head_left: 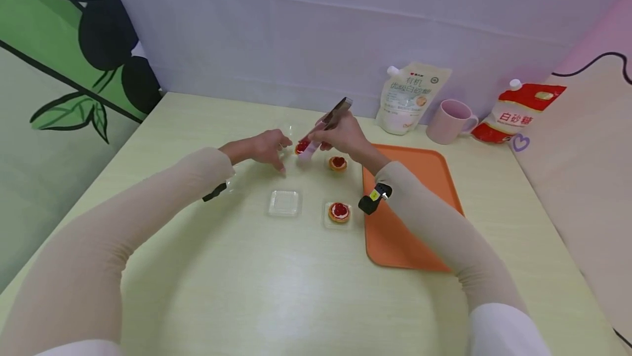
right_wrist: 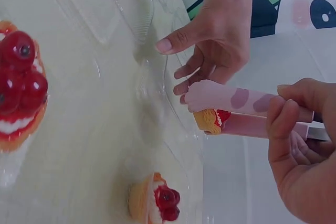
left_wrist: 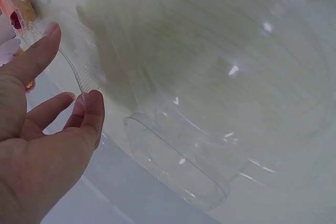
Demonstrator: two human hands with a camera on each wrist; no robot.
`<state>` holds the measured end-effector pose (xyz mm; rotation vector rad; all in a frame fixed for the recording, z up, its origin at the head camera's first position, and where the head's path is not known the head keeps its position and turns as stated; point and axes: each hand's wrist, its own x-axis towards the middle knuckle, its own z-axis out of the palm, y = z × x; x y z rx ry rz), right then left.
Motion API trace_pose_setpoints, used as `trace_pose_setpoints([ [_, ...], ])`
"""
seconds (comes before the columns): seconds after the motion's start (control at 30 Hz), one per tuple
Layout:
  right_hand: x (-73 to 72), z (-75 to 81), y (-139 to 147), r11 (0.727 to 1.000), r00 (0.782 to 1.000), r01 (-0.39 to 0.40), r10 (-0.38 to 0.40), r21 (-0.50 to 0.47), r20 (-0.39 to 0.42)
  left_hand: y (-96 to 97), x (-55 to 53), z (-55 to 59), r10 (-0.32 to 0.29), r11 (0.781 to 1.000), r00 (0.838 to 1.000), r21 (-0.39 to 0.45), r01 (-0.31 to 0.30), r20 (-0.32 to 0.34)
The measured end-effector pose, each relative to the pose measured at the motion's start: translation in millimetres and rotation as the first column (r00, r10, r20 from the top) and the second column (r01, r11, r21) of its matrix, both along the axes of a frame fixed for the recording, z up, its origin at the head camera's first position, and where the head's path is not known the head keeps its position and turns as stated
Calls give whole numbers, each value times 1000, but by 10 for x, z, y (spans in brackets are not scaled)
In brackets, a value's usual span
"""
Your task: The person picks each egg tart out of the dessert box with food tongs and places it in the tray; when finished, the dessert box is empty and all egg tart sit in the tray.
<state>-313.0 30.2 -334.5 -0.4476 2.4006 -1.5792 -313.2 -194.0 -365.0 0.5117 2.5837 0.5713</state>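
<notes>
As the right hand (head_left: 343, 134) grips the tongs (right_wrist: 226, 96), their pink tips pinch a tart (head_left: 302, 148) toward the far edge of the surface (head_left: 237, 295), just beside the left hand (head_left: 266, 146), whose thumb stands well apart from its loosely bent fingers at the rim of a clear box (left_wrist: 75, 72). Closer to the front edge I see an upturned-looking lid (head_left: 284, 203) and a boxed tart (head_left: 339, 212), with a third tart (head_left: 338, 163) behind it, left of the orange tray (head_left: 387, 238). Toward the far right corner are a pale pouch (head_left: 410, 98), a mug (head_left: 446, 122) and a red pouch (head_left: 515, 112).
</notes>
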Motion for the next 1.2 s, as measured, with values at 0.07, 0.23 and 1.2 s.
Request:
trace_pose_setpoints([
  [0.07,7,18,69,1000,1000,9,-9,-3,11,4,-8,-5,-13,1000,1000,-11,13,-9],
  [0.23,45,74,270,999,999,36,-36,-32,19,14,2,11,-29,999,999,-37,29,-17],
  [1.2,269,272,1564,962,961,273,-274,-29,-38,66,243,252,-35,998,993,50,41,-109],
])
